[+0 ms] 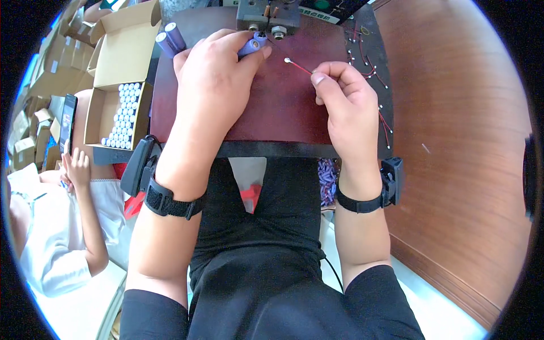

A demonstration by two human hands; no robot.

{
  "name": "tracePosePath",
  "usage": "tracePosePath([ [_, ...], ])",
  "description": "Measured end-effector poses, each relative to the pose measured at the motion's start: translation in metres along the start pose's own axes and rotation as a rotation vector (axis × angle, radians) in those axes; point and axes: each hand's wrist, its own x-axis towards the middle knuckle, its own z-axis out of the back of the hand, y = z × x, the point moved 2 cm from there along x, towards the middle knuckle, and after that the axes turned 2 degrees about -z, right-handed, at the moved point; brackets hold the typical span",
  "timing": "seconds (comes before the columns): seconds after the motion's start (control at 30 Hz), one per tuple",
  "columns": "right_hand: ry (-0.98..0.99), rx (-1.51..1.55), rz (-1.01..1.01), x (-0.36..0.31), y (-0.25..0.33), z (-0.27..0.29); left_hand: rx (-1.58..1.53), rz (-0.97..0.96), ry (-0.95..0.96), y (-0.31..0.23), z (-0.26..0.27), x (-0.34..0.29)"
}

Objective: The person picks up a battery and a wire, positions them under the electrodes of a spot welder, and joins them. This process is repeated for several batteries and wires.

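Note:
My left hand (212,73) is closed around purple cylindrical battery cells (248,50), two of which show at its fingertips. They sit at the far edge of the table, right below the metal electrode head of a bench machine (267,18). Between thumb and fingers, my right hand (350,99) pinches a thin red wire (300,67). The wire's free end points up and left and carries a small pale, shiny tip (287,60), apart from the cells. Another pair of purple cells (172,39) stands beside my left knuckles.
An open cardboard box (89,116) at the left holds rows of cells. Loose red and dark wires (371,71) lie along the dark-red tabletop's (283,113) right edge, near a wooden panel (453,141). A person (62,226) with a phone (68,122) sits left.

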Motion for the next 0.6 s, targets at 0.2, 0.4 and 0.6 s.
tracePosePath([
  [0.2,0.014,0.071,-0.024,-0.006,0.006,0.010,-0.034,-0.045,0.039,-0.003,0.000,-0.003],
  [0.4,0.142,-0.036,-0.154,-0.064,0.044,0.078,-0.465,0.076,0.282,-0.010,0.024,-0.030],
  [0.6,0.018,-0.166,-0.445,-0.141,0.042,0.163,-0.504,0.043,0.078,-0.017,0.032,-0.034],
])
